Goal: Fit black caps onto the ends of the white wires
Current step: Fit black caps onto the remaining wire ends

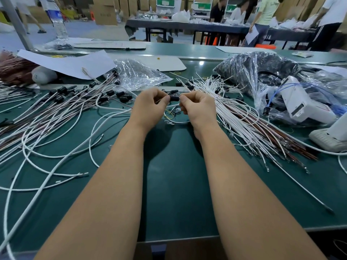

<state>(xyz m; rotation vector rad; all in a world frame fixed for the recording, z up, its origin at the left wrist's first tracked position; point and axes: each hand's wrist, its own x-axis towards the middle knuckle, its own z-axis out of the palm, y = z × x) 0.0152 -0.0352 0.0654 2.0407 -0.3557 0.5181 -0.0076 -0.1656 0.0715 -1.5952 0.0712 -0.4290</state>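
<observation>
You had both hands raised just above the green table (169, 184), knuckles toward you, meeting in the middle. A black cap (174, 98) sat between them, its long axis running side to side, from one hand to the other. Your left hand (150, 105) had its fingers curled, thumb and forefinger pinching the cap's left end. Your right hand (197, 106) was curled too, fingertips closed at the cap's right end; it looked to be pinching the white wire (176, 121) that looped down under your hands, though the wire's tip itself was hidden behind your fingers, so I cannot tell how far in it was.

So the move turned on that sideways line: wire end and cap bore had to stay on one axis, the hands closing toward each other. Both hands were equally near. The capped wires (75, 102) lay to your left, the bare wires (234, 113) just beside your right hand.
</observation>
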